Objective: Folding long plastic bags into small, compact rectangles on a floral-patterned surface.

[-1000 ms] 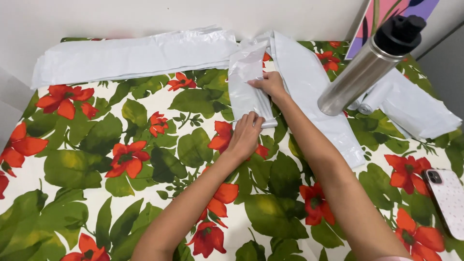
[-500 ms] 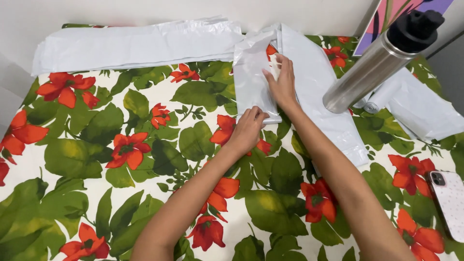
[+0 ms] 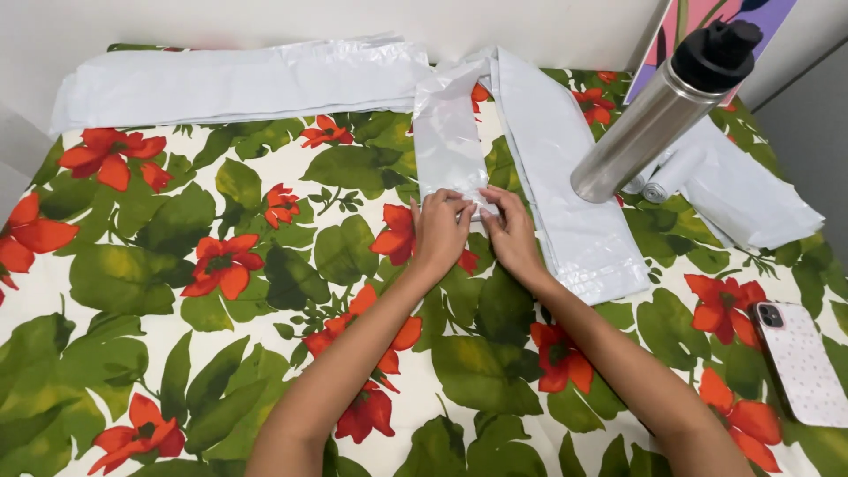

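Both hands had come together at the near end of the narrow folded strip of translucent white plastic bag [image 3: 449,146]; a moment earlier the right hand [image 3: 512,234] had been pressing higher up that strip while the left hand [image 3: 442,231] rested below it. The smoothing looked finished and the fold seemed about to start from the near edge. The strip lay on the floral red-and-green tablecloth [image 3: 177,291], just left of a wider flat white bag [image 3: 565,185]. The fingers of both hands were pinched on the strip's bottom edge, fingertips nearly touching. A tilted steel bottle with a black cap [image 3: 667,110] lay right of the strip.
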